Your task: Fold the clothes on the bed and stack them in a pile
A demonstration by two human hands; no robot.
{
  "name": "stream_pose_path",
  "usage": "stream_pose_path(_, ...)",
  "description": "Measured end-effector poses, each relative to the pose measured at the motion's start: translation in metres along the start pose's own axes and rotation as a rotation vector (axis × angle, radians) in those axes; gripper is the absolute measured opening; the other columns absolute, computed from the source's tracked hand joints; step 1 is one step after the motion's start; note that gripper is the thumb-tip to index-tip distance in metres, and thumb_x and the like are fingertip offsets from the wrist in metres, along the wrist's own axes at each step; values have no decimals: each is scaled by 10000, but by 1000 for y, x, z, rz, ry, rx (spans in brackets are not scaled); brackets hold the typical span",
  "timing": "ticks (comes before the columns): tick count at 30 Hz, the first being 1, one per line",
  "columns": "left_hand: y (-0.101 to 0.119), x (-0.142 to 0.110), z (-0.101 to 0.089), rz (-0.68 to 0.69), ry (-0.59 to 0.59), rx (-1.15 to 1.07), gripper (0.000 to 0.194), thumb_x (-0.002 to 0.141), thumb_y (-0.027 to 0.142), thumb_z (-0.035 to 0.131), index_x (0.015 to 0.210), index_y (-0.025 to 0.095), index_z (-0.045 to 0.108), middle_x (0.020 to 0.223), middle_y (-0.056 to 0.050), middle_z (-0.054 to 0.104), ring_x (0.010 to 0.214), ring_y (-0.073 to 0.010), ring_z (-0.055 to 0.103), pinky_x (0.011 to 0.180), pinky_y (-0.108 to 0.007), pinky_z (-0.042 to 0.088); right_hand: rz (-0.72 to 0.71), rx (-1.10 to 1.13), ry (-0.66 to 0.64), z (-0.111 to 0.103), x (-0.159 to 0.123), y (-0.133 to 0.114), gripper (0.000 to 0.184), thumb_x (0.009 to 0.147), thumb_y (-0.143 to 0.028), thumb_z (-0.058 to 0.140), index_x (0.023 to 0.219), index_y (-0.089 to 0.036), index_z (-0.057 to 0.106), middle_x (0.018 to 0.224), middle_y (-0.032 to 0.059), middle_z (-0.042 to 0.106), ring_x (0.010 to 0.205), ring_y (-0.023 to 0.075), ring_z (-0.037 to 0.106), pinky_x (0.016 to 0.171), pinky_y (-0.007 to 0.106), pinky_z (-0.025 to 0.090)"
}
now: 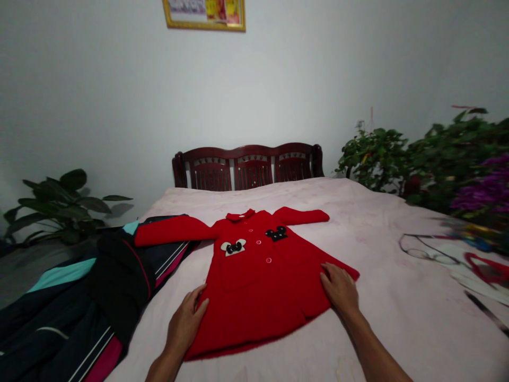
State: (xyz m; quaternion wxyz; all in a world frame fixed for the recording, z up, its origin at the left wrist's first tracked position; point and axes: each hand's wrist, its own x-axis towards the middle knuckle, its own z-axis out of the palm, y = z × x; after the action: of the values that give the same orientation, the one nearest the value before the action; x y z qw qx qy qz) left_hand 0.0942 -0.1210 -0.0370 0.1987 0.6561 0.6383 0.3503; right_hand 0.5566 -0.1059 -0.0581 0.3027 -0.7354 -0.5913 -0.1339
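Note:
A small red coat (258, 276) lies spread face up on the pale pink bed cover (377, 212), sleeves stretched out to both sides. It has pink buttons and two black bow patches on the chest. My left hand (185, 321) rests flat on the coat's lower left edge, fingers stretched out. My right hand (340, 289) lies flat on the lower right edge, fingers apart. Neither hand holds anything.
A pile of dark clothes with teal and pink stripes (91, 297) lies to the left, under one red sleeve. Glasses (427, 252) and some colourful items (483, 265) lie at the right. A dark wooden headboard (248, 167) stands behind, with plants (437, 156) on both sides.

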Motion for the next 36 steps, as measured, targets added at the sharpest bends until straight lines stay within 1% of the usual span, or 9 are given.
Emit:
stream_pose_path(4, -1, 1, 1, -6, -22, 7, 476, 904, 444, 450, 1327, 255, 560, 1347, -54, 616, 1187, -222, 609, 1003, -357, 465, 3, -9, -10, -2, 0, -1, 440, 915, -352, 380, 1159, -133, 673, 1235, 115, 682, 1154, 266, 602, 1043, 419, 405)
stream_pose_path(12, -1, 0, 0, -8, -22, 10, 478, 902, 456, 449, 1329, 271, 557, 1338, -38, 618, 1185, -219, 609, 988, -347, 472, -3, -21, -7, -3, -1, -2, 436, 928, -350, 369, 1166, -144, 670, 1241, 111, 679, 1158, 261, 599, 1048, 418, 398)
stream_pose_path(17, -1, 0, 0, -15, -34, 4, 475, 905, 441, 448, 1338, 273, 547, 1355, -38, 606, 1192, -218, 602, 995, -356, 470, 0, -30, -22, -3, -1, -2, 442, 930, -337, 368, 1182, -125, 664, 1243, 114, 677, 1151, 264, 599, 1045, 420, 400)
stream_pose_path(30, -8, 3, 4, 7, -3, -38, 465, 881, 430, 493, 1314, 281, 575, 1351, -31, 623, 1191, -221, 615, 1005, -364, 480, -42, -73, 1, -3, -2, -2, 427, 928, -308, 369, 1168, -121, 668, 1214, 121, 689, 1121, 268, 616, 1019, 425, 423)
stream_pose_path(36, -7, 3, 3, 12, 21, -18, 448, 872, 427, 513, 1291, 293, 600, 1310, -18, 655, 1150, -216, 643, 961, -341, 510, -39, -75, -16, -3, -1, -3, 419, 925, -296, 370, 1159, -129, 675, 1216, 114, 691, 1125, 269, 619, 1014, 425, 425)
